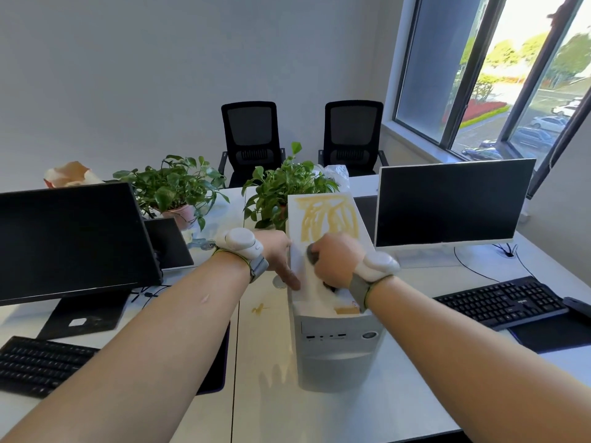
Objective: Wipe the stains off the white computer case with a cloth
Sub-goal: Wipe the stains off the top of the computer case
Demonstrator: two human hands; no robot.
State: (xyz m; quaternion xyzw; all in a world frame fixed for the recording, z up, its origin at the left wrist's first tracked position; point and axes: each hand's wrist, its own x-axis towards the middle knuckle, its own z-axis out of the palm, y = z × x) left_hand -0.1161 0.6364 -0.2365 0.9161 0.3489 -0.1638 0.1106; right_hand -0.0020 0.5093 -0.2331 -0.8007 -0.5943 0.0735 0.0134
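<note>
Your right hand (pixel 332 257) curled around a grey cloth (pixel 311 254) atop the white computer case (pixel 335 314) standing on the desk (pixel 319 417). Your left hand (pixel 281 254) braced its left edge, fingers straight. Yellow stains (pixel 329 219) covered the far top.

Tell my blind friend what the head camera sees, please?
The right hand rubs a cloth over yellow stains on top of a white computer case; the left hand steadies its side. Monitors, keyboards and plants surround it on the desk.
</note>
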